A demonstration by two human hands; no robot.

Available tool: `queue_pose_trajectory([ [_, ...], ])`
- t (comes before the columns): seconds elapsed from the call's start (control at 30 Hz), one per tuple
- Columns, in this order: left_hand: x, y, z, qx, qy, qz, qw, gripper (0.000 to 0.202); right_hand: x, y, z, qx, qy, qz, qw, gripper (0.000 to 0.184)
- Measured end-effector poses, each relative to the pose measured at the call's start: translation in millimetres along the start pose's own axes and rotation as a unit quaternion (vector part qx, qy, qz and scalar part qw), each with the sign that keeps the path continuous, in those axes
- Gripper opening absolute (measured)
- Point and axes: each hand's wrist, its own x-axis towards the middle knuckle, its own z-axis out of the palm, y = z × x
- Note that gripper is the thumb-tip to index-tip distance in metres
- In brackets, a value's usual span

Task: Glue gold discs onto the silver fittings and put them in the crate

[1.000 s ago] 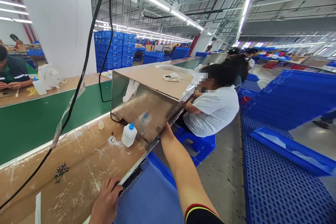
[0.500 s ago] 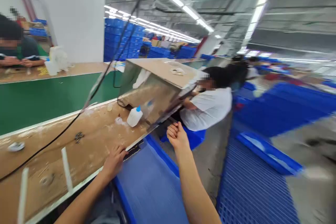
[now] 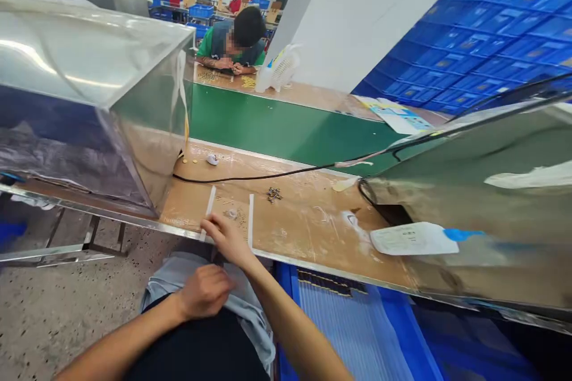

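Observation:
My right hand (image 3: 226, 238) lies on the front edge of the brown workbench (image 3: 304, 226), fingers stretched out, the fingertips touching the left of two white strips (image 3: 208, 207). A small ring-like part (image 3: 231, 213) sits between the strips, just beyond the fingers. My left hand (image 3: 205, 292) rests curled on the grey cloth (image 3: 250, 315) over my lap; what is inside the fingers is hidden. A small pile of dark metal parts (image 3: 273, 193) lies farther back on the bench.
Shiny metal hoods stand at the left (image 3: 89, 101) and the right (image 3: 491, 190) of the bench. A white glue bottle (image 3: 413, 238) with a blue cap and a black cable (image 3: 268, 174) are on the bench. Behind are a green conveyor belt (image 3: 290, 131), a seated co-worker (image 3: 232, 41) and blue crates (image 3: 469, 41).
The view has swung left. My right hand came from beside the right hood to the bench edge by the white strips. My left hand left the bench edge for my lap.

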Motion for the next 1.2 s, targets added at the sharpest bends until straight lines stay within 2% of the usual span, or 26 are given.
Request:
queue_pose_trajectory([
  [0.1, -12, -3, -39.3, 0.023, 0.081, -0.095, 0.992, 0.03, 53, 0, 44, -0.091, 0.02, -0.003, 0.996, 0.022],
  [0.17, -15, -6, -55.5, 0.031, 0.121, -0.134, 0.983, 0.031, 75, 7, 61, -0.154, 0.038, -0.003, 0.987, 0.02],
  [0.23, -16, -14, -67.0, 0.038, 0.149, -0.152, 0.976, 0.032, 87, 16, 69, -0.207, 0.051, -0.008, 0.977, 0.022],
  [0.4, -10, -50, -87.1, 0.065, 0.198, -0.172, 0.963, 0.026, 88, 29, 70, -0.285, 0.063, -0.043, 0.956, 0.025],
  [0.53, 2, -71, -98.3, 0.1, 0.224, -0.194, 0.95, 0.021, 67, 22, 59, -0.283, 0.06, -0.093, 0.953, 0.034],
  [0.6, 5, -75, -101.5, 0.116, 0.225, -0.209, 0.945, 0.02, 43, 18, 48, -0.248, 0.092, -0.135, 0.955, 0.042],
  [0.67, 7, -77, -102.5, 0.129, 0.214, -0.23, 0.941, 0.019, 13, 17, 29, -0.193, 0.154, -0.173, 0.953, 0.048],
  [0.73, 8, -80, -101.4, 0.138, 0.192, -0.25, 0.939, 0.019, -19, 23, 5, -0.148, 0.227, -0.18, 0.946, 0.048],
  [0.8, 12, -84, -98.6, 0.142, 0.169, -0.265, 0.939, 0.021, -44, 37, -24, -0.137, 0.299, -0.148, 0.933, 0.039],
  [0.9, 26, -94, -94.2, 0.142, 0.131, -0.28, 0.94, 0.023, -60, 71, -71, -0.136, 0.373, -0.038, 0.917, 0.025],
  [0.97, 40, -100, -92.8, 0.135, 0.101, -0.288, 0.943, 0.025, -57, 97, -99, -0.119, 0.372, 0.043, 0.92, 0.031],
  [1.03, 55, -104, -93.1, 0.136, 0.059, -0.294, 0.944, 0.025, -49, 120, -121, -0.114, 0.334, 0.1, 0.93, 0.039],
  [1.1, 67, -105, -94.8, 0.168, 0.011, -0.297, 0.94, 0.024, -40, 136, -138, -0.13, 0.298, 0.127, 0.937, 0.042],
  [1.2, 76, -105, -98.7, 0.245, -0.04, -0.28, 0.928, 0.025, -26, 147, -152, -0.155, 0.269, 0.137, 0.94, 0.038],
])
